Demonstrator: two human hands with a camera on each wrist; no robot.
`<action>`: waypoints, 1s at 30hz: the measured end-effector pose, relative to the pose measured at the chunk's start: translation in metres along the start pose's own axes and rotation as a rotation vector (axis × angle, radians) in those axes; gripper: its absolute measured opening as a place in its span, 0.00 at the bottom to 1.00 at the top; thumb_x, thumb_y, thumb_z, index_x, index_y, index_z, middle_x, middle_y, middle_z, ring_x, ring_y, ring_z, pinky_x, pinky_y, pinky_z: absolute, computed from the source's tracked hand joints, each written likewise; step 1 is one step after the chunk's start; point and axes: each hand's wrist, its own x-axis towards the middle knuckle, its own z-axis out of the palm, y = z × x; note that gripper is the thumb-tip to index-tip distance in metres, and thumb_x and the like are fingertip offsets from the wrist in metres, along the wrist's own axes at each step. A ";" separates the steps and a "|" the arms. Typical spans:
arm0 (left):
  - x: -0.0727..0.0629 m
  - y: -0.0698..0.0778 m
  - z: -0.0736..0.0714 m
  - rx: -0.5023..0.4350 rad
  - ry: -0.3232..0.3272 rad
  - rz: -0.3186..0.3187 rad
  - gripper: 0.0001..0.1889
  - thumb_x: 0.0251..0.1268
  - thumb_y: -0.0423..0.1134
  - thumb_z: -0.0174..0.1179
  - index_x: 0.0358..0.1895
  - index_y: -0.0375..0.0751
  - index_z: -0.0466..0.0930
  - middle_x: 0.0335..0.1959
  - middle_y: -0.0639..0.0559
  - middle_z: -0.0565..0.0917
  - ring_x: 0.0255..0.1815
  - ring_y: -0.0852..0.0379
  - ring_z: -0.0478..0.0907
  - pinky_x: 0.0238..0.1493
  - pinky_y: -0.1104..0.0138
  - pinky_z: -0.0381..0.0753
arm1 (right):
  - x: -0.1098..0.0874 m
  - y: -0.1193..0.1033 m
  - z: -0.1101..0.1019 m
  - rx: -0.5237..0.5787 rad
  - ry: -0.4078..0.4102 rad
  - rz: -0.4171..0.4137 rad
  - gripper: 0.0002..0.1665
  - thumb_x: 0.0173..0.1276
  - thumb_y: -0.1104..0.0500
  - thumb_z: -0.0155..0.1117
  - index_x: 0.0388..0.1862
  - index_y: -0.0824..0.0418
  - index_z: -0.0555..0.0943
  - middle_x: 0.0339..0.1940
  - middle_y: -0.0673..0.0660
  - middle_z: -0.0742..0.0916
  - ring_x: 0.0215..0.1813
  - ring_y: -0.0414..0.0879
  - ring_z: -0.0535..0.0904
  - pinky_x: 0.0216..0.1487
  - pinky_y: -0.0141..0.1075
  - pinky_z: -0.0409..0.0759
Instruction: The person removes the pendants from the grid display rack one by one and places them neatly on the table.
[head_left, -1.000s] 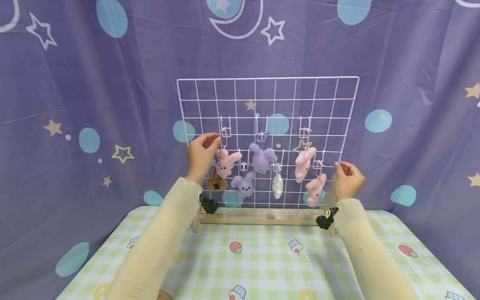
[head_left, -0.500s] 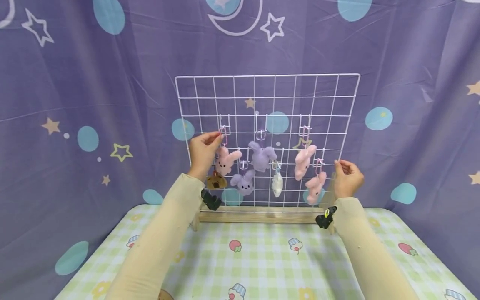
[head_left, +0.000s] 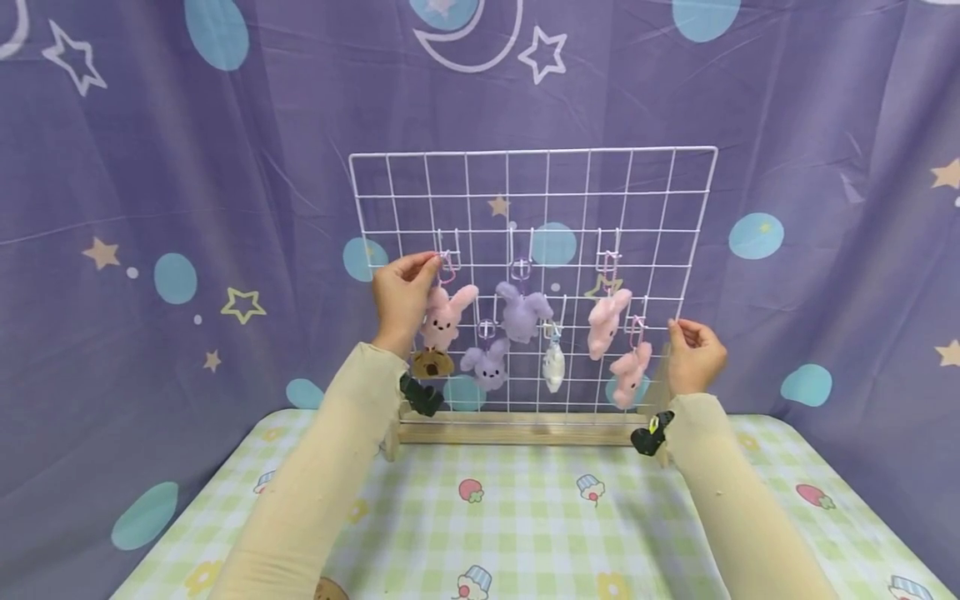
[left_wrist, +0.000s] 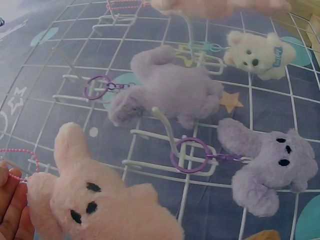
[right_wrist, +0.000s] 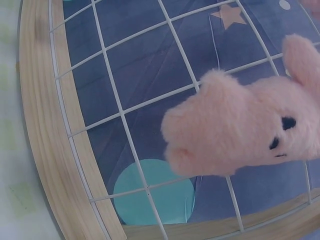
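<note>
A white wire grid (head_left: pixel 533 152) stands upright, hung with plush keychains on hooks. My left hand (head_left: pixel 402 300) pinches the pink bead chain (left_wrist: pixel 36 159) of the upper-left pink rabbit plush (head_left: pixel 441 325), close to its hook. In the left wrist view that rabbit's face (left_wrist: pixel 91 206) hangs beside my fingertips (left_wrist: pixel 17 212). At the grid's right edge, my right hand (head_left: pixel 696 357) pinches the wire between thumb and forefinger. Close to it hangs the lower-right pink rabbit plush (head_left: pixel 632 377), which fills much of the right wrist view; my right fingers are out of that view.
Other keychains hang near: a brown plush (head_left: pixel 432 363), two purple plushes (head_left: pixel 525 315), a white bear (left_wrist: pixel 260 55) and another pink rabbit (head_left: pixel 609 325). A wooden base (head_left: pixel 517 434) holds the grid on a checked tablecloth (head_left: pixel 517 533). A purple curtain (head_left: pixel 225 167) hangs behind.
My left hand has risen slightly and shifted a little left, and the pink rabbit has swung left with its chain. My right hand stays at the grid's edge.
</note>
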 end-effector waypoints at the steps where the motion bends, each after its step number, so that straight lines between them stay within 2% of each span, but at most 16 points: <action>1: 0.000 0.002 0.000 -0.002 0.005 0.007 0.11 0.60 0.38 0.64 0.41 0.35 0.85 0.37 0.42 0.86 0.31 0.65 0.79 0.31 0.77 0.76 | 0.000 0.000 0.000 0.001 -0.002 -0.001 0.13 0.59 0.65 0.68 0.38 0.76 0.82 0.19 0.32 0.79 0.27 0.29 0.74 0.34 0.20 0.72; 8: -0.002 0.013 -0.002 -0.008 0.034 0.014 0.10 0.59 0.38 0.65 0.41 0.35 0.85 0.37 0.43 0.86 0.29 0.65 0.78 0.31 0.76 0.76 | 0.001 0.001 0.000 -0.015 -0.014 -0.009 0.13 0.59 0.65 0.69 0.37 0.75 0.82 0.18 0.31 0.78 0.25 0.28 0.73 0.32 0.19 0.72; 15: -0.007 0.020 -0.006 -0.024 0.036 0.098 0.10 0.58 0.37 0.66 0.39 0.34 0.86 0.35 0.40 0.86 0.26 0.66 0.78 0.28 0.77 0.76 | 0.001 0.002 -0.002 -0.019 -0.019 -0.002 0.14 0.59 0.62 0.69 0.37 0.74 0.82 0.18 0.30 0.78 0.25 0.28 0.74 0.32 0.19 0.72; 21: -0.022 0.025 -0.011 -0.030 -0.012 0.113 0.10 0.57 0.38 0.67 0.38 0.35 0.86 0.34 0.42 0.87 0.26 0.64 0.79 0.25 0.77 0.76 | 0.001 0.002 -0.002 -0.016 -0.010 0.014 0.13 0.59 0.64 0.69 0.37 0.74 0.82 0.19 0.32 0.78 0.26 0.28 0.74 0.32 0.18 0.73; 27: -0.039 0.028 -0.011 -0.054 -0.077 0.107 0.10 0.56 0.40 0.67 0.38 0.36 0.87 0.32 0.46 0.87 0.28 0.53 0.82 0.25 0.75 0.78 | 0.000 -0.001 -0.003 -0.015 -0.027 0.016 0.13 0.59 0.64 0.69 0.37 0.75 0.82 0.18 0.32 0.78 0.25 0.28 0.74 0.31 0.19 0.72; 30: -0.047 0.031 -0.011 -0.078 -0.107 0.100 0.10 0.56 0.39 0.68 0.38 0.36 0.87 0.33 0.45 0.87 0.30 0.56 0.83 0.29 0.74 0.80 | 0.001 -0.002 -0.004 -0.018 -0.035 0.016 0.13 0.59 0.65 0.69 0.37 0.75 0.82 0.18 0.31 0.78 0.24 0.28 0.73 0.30 0.18 0.72</action>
